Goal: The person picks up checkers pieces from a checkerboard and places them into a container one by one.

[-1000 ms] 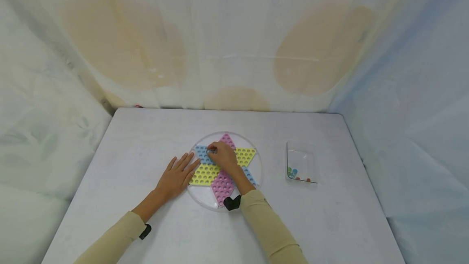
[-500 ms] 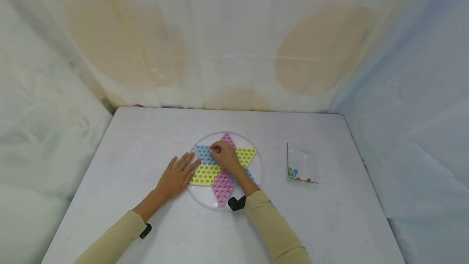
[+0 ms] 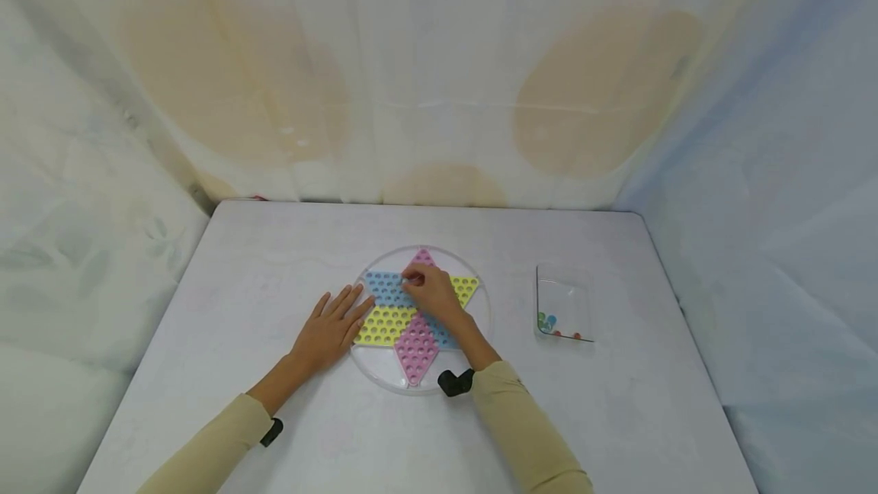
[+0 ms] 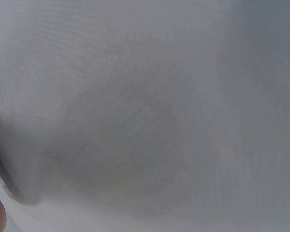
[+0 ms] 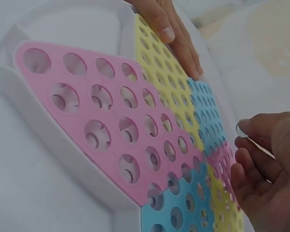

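Observation:
A round white Chinese checkers board (image 3: 414, 381) with a pink, yellow and blue star of holes lies on the table. My left hand (image 3: 328, 334) rests flat on its left edge, fingers spread, touching the yellow and blue sections; in the right wrist view those fingers (image 5: 168, 34) lie along the yellow section. Over the far part of the star, by the blue section's right side, my right hand (image 3: 434, 294) pinches a small clear glass marble (image 5: 241, 128) between thumb and forefinger. The marble is above the holes, apart from the board. The left wrist view shows mostly blurred white surface.
To the right of the board stands a clear open box (image 3: 537, 299) with several green, blue and red marbles near its front. The white table (image 3: 652, 402) ends at curtains (image 3: 439, 97) behind and at both sides.
My right hand has moved a little to the right across the board, away from the blue section, uncovering more of its holes. The left hand has stayed in place.

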The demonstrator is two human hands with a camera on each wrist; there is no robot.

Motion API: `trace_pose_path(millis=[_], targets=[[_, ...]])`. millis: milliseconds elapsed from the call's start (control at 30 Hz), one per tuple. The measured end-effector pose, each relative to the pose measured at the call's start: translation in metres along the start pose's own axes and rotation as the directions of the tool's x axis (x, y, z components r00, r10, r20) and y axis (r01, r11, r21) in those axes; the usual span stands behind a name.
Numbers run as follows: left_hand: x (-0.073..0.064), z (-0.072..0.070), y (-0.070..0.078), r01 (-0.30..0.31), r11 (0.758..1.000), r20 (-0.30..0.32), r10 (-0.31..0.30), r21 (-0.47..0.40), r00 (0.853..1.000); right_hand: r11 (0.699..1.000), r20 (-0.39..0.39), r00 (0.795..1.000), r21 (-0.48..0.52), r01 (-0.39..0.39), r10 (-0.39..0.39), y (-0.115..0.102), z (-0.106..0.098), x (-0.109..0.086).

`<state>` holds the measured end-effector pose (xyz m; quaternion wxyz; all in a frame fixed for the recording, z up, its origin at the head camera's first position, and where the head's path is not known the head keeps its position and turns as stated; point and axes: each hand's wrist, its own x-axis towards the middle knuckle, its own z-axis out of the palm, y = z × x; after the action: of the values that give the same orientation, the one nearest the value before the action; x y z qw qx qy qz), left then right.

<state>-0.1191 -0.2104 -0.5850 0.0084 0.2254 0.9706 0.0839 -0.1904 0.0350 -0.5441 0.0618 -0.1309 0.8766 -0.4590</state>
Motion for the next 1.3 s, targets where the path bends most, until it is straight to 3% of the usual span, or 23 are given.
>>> trace_pose_path(millis=[400, 900, 1300], targets=[[0.000, -0.003, 0.000, -0.007, 1.000, 0.005, 0.007, -0.003, 1.000, 0.998, -0.045, 0.999, 0.054, 0.029, -0.027, -0.004, -0.033, -0.010], [-0.001, -0.002, -0.001, -0.005, 1.000, 0.008, 0.005, 0.019, 1.000, 0.999, -0.116, 0.993, 0.038, 0.026, -0.022, 0.001, -0.079, -0.018], [-0.001, -0.003, -0.001, 0.003, 1.000, 0.013, -0.003, 0.009, 1.000, 0.998, -0.162, 0.985, 0.020, 0.066, -0.062, 0.013, -0.099, -0.024]])
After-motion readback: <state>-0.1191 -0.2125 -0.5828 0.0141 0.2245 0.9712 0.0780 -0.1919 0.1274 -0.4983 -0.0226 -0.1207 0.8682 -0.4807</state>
